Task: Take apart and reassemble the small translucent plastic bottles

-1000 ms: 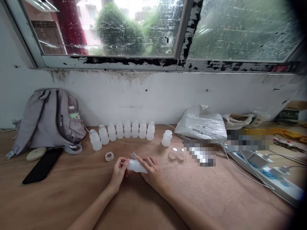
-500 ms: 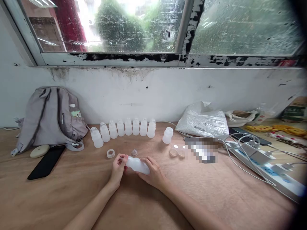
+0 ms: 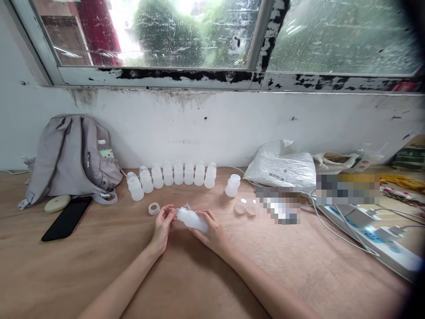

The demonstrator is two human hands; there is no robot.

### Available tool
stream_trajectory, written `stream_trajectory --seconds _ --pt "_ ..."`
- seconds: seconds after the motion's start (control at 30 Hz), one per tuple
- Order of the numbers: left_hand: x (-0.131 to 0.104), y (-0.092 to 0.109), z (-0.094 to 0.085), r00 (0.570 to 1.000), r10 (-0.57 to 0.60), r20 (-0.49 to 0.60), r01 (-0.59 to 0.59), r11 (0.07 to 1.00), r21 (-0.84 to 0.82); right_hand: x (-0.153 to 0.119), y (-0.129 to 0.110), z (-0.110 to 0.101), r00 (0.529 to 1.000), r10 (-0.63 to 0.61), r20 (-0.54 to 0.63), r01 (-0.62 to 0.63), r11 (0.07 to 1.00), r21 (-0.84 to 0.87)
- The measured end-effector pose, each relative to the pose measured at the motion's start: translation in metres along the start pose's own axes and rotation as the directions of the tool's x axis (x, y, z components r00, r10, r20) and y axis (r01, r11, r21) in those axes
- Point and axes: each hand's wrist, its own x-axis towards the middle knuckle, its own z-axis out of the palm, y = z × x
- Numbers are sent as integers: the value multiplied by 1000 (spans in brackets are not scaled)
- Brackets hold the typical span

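Observation:
A frosted white baby bottle (image 3: 195, 221) lies tilted in the air above the table, its mouth end to the left. My right hand (image 3: 213, 232) wraps round its base. The fingers of my left hand (image 3: 162, 225) are pinched at the clear end piece of its mouth; its exact shape is too small to tell. Just behind the bottle a clear teat (image 3: 186, 206) stands on the table, partly hidden. A white collar ring (image 3: 154, 208) lies beyond my left hand.
Several capped bottles (image 3: 178, 173) stand in a row along the wall. An uncapped bottle (image 3: 233, 185) and round clear lids (image 3: 245, 207) are right of them. Left are a backpack (image 3: 71, 155) and black phone (image 3: 66, 219); right, a silver parcel (image 3: 282, 166), power strip (image 3: 390, 248) and cables.
My left fingers have drawn slightly left from the bottle's mouth, so more of its clear end shows. The bottle now partly covers the teat behind it. The view has tilted slightly.

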Motion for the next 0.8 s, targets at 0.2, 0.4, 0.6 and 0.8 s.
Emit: stream_trajectory --seconds 0.2,0.4,0.6,0.8 --pt "1 -2 -2 998 2 55 1 999 -54 0 2 1 999 -33 26 33 999 -11" --pt "1 0 -2 999 7 31 -7 1000 -1 1 7 3 999 -40 10 40 999 -10" --pt "1 0 -2 1000 9 8 -9 1000 2 0 6 4 996 -65 55 66 998 -20" --pt "-2 7 -2 997 -3 81 3 1000 8 0 4 1 995 -65 70 67 998 -16"
